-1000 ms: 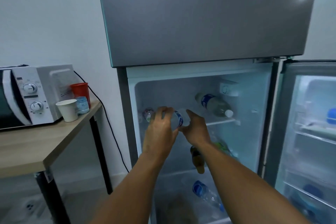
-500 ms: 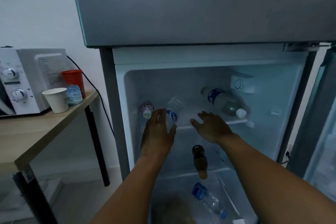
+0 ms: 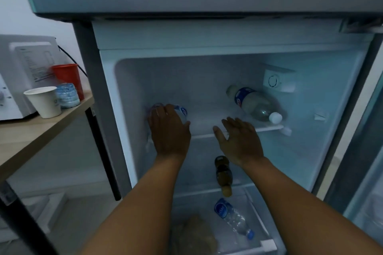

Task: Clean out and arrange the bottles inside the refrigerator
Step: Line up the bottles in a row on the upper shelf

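The refrigerator [image 3: 323,151] stands open in front of me. My left hand [image 3: 169,130] lies over a small clear water bottle [image 3: 182,111] at the left end of the top shelf [image 3: 267,128], fingers curled on it. My right hand [image 3: 238,141] hovers flat at the shelf's front edge, fingers spread, holding nothing. A large clear bottle with a blue label [image 3: 253,103] lies on its side at the shelf's right. A brown bottle [image 3: 223,174] lies on the middle shelf. Another water bottle [image 3: 232,218] lies in the bottom drawer.
A brownish bag [image 3: 196,234] sits in the bottom drawer. The fridge door [image 3: 369,161] hangs open at the right. Left of the fridge a wooden table [image 3: 31,132] carries a microwave [image 3: 22,72], a paper cup [image 3: 44,101], a red cup [image 3: 68,76] and a crushed bottle [image 3: 67,95].
My left hand has pushed the small bottle leftward along the top shelf. My right hand let go of it and drew back, open. The view moved closer to the fridge.
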{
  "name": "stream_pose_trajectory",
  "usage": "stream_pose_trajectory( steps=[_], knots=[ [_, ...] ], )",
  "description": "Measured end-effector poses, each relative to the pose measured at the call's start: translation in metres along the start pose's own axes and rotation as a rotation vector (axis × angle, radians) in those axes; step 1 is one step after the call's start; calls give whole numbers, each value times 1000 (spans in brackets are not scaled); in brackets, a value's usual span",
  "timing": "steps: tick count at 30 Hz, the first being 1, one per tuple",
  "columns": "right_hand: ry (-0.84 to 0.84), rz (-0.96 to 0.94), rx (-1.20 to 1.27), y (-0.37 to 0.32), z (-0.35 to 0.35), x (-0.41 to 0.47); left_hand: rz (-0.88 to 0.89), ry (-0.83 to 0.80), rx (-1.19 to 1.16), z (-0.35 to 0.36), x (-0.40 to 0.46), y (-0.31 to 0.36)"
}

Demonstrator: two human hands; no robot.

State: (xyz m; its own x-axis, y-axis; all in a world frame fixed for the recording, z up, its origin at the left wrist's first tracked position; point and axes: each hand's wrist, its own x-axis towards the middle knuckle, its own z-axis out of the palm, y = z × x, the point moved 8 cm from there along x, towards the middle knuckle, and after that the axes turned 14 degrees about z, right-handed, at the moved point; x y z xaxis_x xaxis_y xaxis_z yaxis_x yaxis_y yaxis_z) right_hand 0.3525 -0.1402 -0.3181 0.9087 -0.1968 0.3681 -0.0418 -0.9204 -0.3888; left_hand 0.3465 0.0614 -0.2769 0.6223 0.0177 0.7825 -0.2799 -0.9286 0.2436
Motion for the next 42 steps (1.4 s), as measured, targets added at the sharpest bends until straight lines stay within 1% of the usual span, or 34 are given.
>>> stream_pose_trajectory(
  steps=[5, 9, 12, 17, 20, 22, 24, 26, 28, 30, 31, 32, 34, 36, 40, 42],
  knots=[
    [26, -1, 0, 3, 6, -1, -21, -57, 139, 15, 11, -4],
    [26, 3, -11, 5, 8, 4, -35, -91, 177, 23, 18, -3],
    [26, 3, -12, 5, 6, 7, -11, -90, 135, 22, 20, -3],
    [11, 12, -12, 0, 4, 5, 84, -19, -54, 7, -2, -2],
    [-23, 14, -31, 0, 5, 2, 16, -39, -121, -3, -24, -2],
    [-27, 15, 1, 0, 4, -3, -30, -86, -67, -9, -34, -3],
    [18, 17, 113, 4, 3, -15, -22, -178, 14, -10, -39, -2],
    [117, 14, 263, 10, 2, -38, 10, -246, 38, -12, -40, -2],
    [229, 31, 390, 23, 4, -64, 39, -270, 24, -14, -42, -1],
    [293, 64, 415, 39, 17, -84, 117, -287, 57, -14, -47, 3],
    [269, 81, 407, 47, 32, -92, 166, -296, 95, -14, -50, 4],
    [211, 101, 400, 57, 52, -99, 206, -303, 132, -13, -53, 5],
    [74, 145, 398, 75, 92, -115, 248, -301, 184, -12, -56, 5],
    [-28, 199, 408, 92, 124, -130, 283, -277, 225, -11, -56, 6],
    [-163, 324, 282, 113, 173, -147, 328, -256, 322, -3, -62, 7],
    [-244, 377, 201, 125, 199, -151, 342, -216, 351, 1, -64, 6]
  ],
)
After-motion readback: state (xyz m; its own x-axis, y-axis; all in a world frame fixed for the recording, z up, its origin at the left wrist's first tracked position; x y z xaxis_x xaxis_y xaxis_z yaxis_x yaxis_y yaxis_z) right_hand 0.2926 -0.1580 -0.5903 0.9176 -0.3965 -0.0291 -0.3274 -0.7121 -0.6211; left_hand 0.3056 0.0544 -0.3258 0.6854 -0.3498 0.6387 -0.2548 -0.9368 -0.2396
